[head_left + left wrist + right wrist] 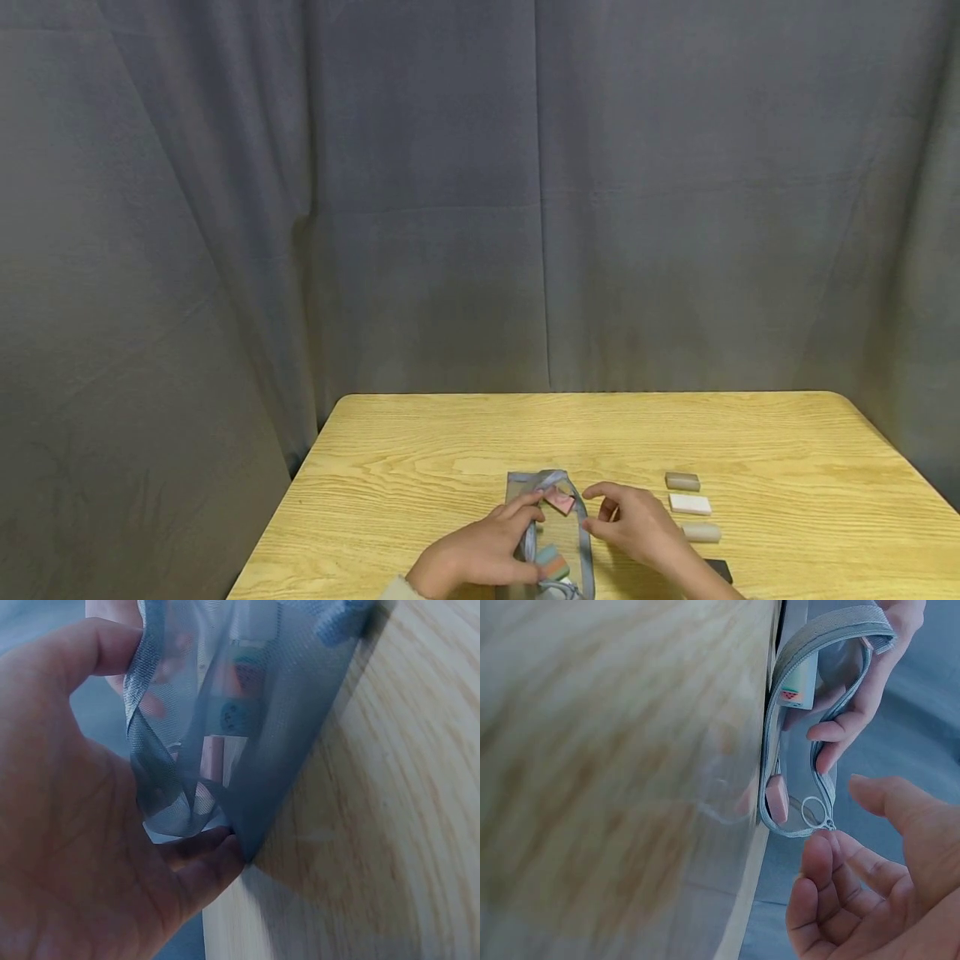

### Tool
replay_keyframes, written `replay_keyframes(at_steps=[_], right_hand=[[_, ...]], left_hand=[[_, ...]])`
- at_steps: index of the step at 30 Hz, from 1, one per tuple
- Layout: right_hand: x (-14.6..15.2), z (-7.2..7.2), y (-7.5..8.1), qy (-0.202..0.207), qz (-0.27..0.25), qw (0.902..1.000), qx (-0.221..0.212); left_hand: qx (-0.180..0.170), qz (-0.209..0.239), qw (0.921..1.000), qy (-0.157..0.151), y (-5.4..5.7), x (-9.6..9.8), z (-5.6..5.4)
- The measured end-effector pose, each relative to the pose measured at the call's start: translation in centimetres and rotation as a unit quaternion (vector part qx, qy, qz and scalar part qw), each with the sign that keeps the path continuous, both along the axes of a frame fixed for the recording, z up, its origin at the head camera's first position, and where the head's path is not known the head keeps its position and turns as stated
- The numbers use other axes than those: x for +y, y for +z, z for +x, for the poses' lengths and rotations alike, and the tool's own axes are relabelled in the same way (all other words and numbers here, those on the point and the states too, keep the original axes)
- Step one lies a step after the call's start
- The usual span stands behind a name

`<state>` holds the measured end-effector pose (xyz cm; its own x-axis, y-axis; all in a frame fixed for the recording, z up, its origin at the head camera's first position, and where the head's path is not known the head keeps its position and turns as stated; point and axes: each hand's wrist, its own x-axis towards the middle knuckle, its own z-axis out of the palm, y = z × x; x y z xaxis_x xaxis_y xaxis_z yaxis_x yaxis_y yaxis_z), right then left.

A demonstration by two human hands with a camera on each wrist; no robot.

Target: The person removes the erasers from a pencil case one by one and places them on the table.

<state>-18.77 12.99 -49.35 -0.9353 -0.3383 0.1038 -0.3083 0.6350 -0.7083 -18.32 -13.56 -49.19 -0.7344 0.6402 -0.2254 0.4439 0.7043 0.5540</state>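
Note:
A grey-blue mesh zip pouch (587,546) lies on the table with its zipped mouth parted. My left hand (480,546) grips its left side, thumb near the close end and fingers over the rim (137,712). A small pink block (559,500) is inside at the far end, and a blue, orange and green striped block (553,563) at the near end. My right hand (637,525) is at the pouch's far right. Its fingertips touch the zipper pull (815,812), with the thumb held apart.
Right of my right hand stands a column of small eraser-like blocks: a brownish-grey one (682,482), a white one (690,503), an off-white one (702,533) and a black one (720,570). The wooden table (420,450) ends at a grey curtain (427,250).

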Motion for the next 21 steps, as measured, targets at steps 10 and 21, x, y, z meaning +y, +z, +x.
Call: replay_keyframes(at_steps=[10, 21], right_hand=[[-1.1, -0.5, -0.2, -0.013, 0.037, 0.9992, 0.003], [-1.7, -1.0, -0.2, -0.015, 0.059, 0.9981, 0.01]], left_hand=[[0.024, -0.026, 0.9993, -0.016, 0.3, 0.4, -0.1], [0.021, -0.036, 0.9991, -0.009, 0.4, 0.6, 0.0]])
